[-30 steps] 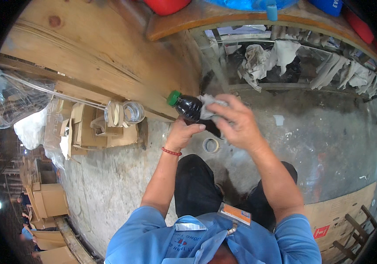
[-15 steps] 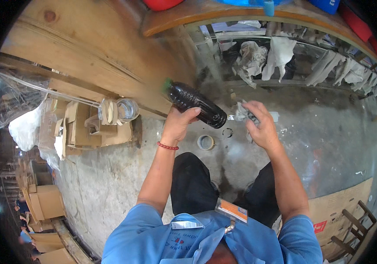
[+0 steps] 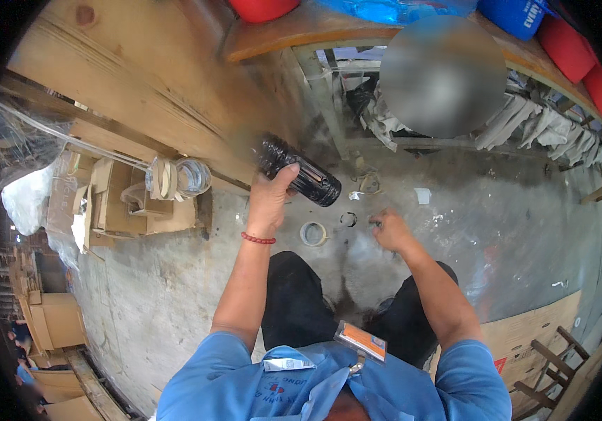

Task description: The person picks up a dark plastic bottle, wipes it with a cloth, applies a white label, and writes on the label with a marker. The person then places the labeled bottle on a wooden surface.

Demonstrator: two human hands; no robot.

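Note:
My left hand (image 3: 270,200) is closed around a dark plastic bottle (image 3: 302,175) with ribbed sides. The bottle lies tilted, its base toward the lower right and its top toward the upper left, where the picture is smeared. No cap can be made out there. My right hand (image 3: 393,231) is apart from the bottle, low over the floor, with its fingers curled in. A small dark spot shows at its fingertips, too small to name. A roll of tape (image 3: 313,234) lies on the floor between my hands, beside a thin dark ring (image 3: 348,219).
Wooden boards (image 3: 132,77) stand at the left, near open cardboard boxes (image 3: 115,196). Ahead, a wooden shelf (image 3: 273,38) carries red and blue containers; pale rags (image 3: 518,123) hang beneath it. Flat cardboard (image 3: 525,330) and a small wooden frame (image 3: 557,368) lie at the lower right.
The grey rag has left my right hand, which has come down and nearer to me, fingers curled. My left hand and the bottle have shifted slightly left. The green cap no longer shows.

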